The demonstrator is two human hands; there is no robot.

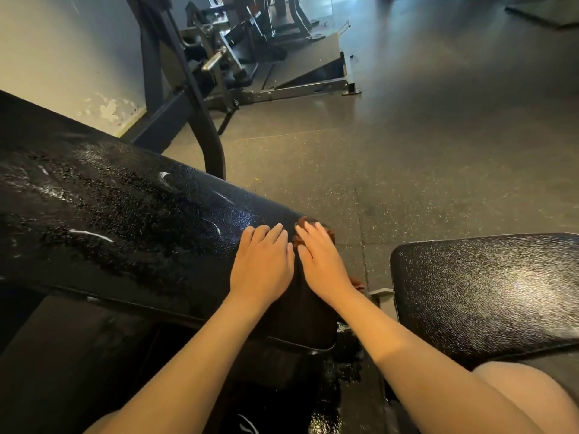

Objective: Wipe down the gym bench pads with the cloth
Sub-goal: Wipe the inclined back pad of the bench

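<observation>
- Cloth (303, 221), reddish-brown, lies on the end of the long pad (125, 214), mostly under the right hand (322, 261); its edges show past the fingertips and by the wrist.
- Right grip: fingers straight, close together, pressing flat on the cloth.
- Left hand (263, 261) rests just beside it on the long pad; grip flat, fingers straight.
- Long pad surface speckled with shiny droplets.
- Seat pad (485, 292) sits beyond the long pad's end, apart from it.

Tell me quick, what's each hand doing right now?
Left hand: open, flat on the long bench pad.
Right hand: open, pressing the brown cloth flat.
</observation>
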